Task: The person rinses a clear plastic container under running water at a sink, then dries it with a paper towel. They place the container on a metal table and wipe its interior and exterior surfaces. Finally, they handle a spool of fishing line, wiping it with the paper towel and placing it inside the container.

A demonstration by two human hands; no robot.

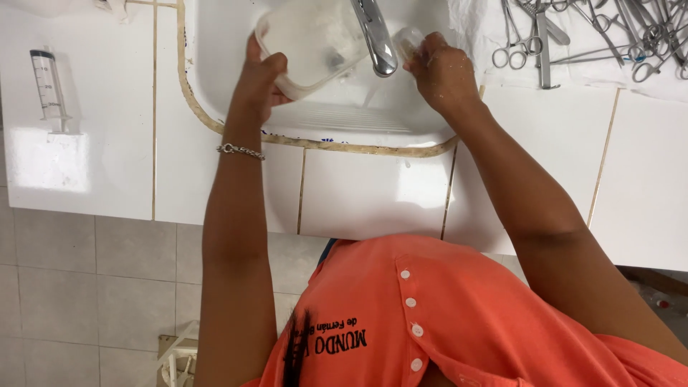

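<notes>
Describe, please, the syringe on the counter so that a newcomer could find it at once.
Start at the white sink set in the tiled counter, where the left hand holds a translucent plastic container. Look along the counter on that hand's side: the syringe lies alone there, a clear plastic barrel with a dark plunger tip, unlike the metal surgical instruments beyond the right hand.

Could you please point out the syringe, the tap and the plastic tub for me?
syringe [49,84]: head view, on its clear barrel.
tap [377,37]: head view, on the metal spout.
plastic tub [309,43]: head view, on its translucent wall.
</notes>
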